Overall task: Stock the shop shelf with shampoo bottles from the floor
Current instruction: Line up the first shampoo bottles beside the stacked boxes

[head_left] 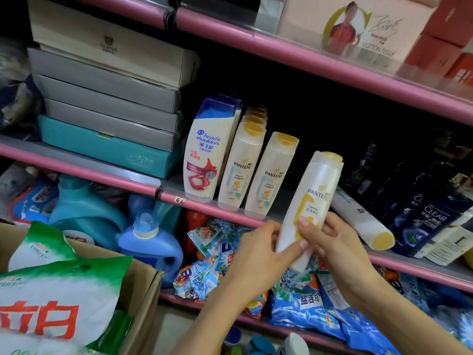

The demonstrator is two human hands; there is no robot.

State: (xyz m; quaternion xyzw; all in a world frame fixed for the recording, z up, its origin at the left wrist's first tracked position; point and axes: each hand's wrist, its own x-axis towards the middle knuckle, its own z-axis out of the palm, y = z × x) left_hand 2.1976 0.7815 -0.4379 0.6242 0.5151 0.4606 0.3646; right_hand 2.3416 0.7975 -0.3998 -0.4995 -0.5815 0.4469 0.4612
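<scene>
Both hands clamp one Pantene bottle (311, 201) by its lower half: the left hand (258, 248) wraps it from the left with the thumb across the front, and the right hand (330, 242) curls round it from the right, fingertips on the yellow label. It tilts cap-up to the right, just in front of the pink shelf edge (230, 208), between the standing bottles and a fallen one.

Largest first: the shelf unit runs across the view in pink-edged tiers. On the left of the middle tier sits a stack of boxes (107, 98). A carton (143, 285) of green-and-white detergent bags (51, 298) fills the lower left. Blue jugs (151, 242) and blue sachets (307, 301) crowd the bottom tier. Dark Clear bottles (432, 213) stand at right. A Head & Shoulders bottle (204, 155) stands beside two rows of Pantene (256, 170). One white bottle (363, 221) lies on its side, yellow cap outward.
</scene>
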